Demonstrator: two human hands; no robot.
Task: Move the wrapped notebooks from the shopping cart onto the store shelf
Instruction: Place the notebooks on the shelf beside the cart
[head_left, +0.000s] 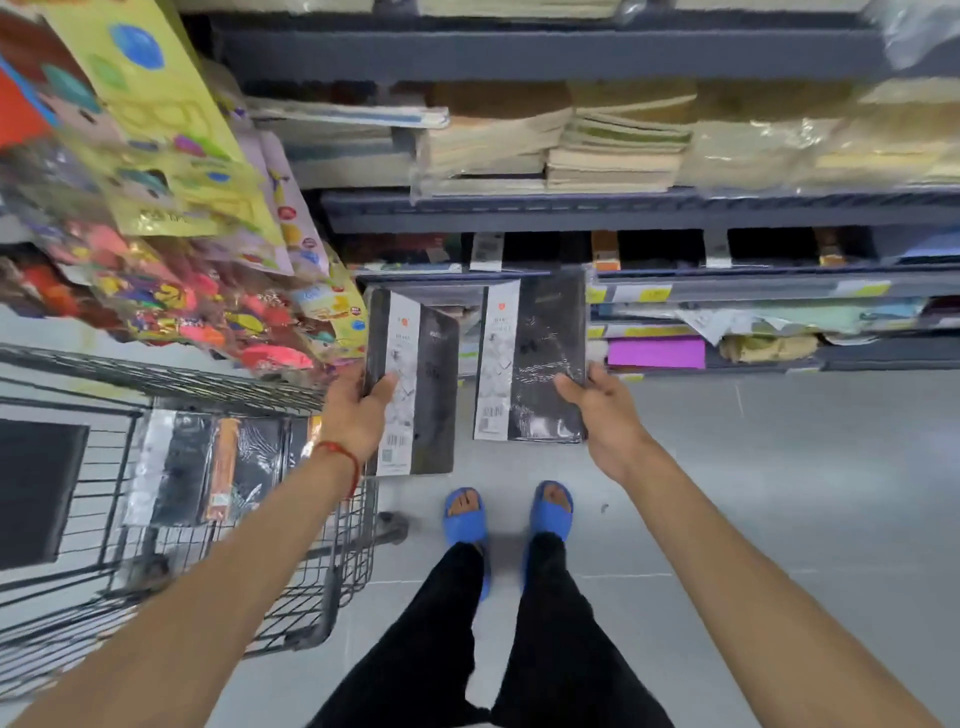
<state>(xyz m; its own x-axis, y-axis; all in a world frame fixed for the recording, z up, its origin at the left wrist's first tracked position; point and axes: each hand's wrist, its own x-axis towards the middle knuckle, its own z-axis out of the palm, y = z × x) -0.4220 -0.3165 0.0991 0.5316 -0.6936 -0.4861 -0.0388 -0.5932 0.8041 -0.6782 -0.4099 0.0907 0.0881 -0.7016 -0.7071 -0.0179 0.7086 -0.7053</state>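
Note:
My left hand grips a black wrapped notebook with a white label strip by its left edge. My right hand grips a second black wrapped notebook by its right edge. Both are held upright side by side above the floor, in front of the lower store shelf. The wire shopping cart stands to my left and holds more wrapped notebooks, black with white and orange label strips.
Stacks of wrapped paper goods fill the upper shelves. Colourful hanging packets crowd the rack at the left above the cart. A purple pack lies on the lowest shelf. My feet in blue sandals stand on grey floor.

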